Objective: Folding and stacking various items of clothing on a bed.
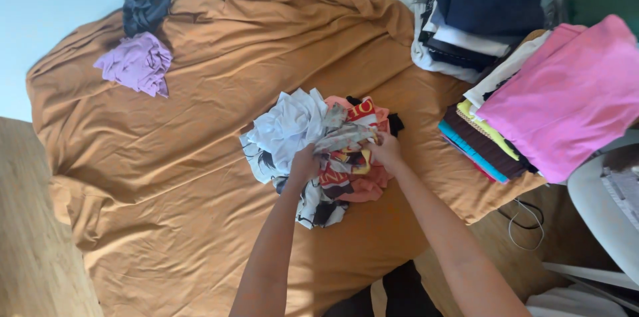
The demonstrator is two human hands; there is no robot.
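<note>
Both hands' fingers (307, 157) vanish into the clothes pile (319, 151), grip unclear.

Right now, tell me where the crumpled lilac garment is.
In the head view, the crumpled lilac garment lies at the upper left on the brown sheet, just below a dark bundled garment, well away from both hands at the central clothes pile.

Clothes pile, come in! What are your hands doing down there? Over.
Left hand and right hand both gripping the clothes pile on the brown sheet. Folded stacks on the right, purple shirt far left. Nothing blocking.
</note>
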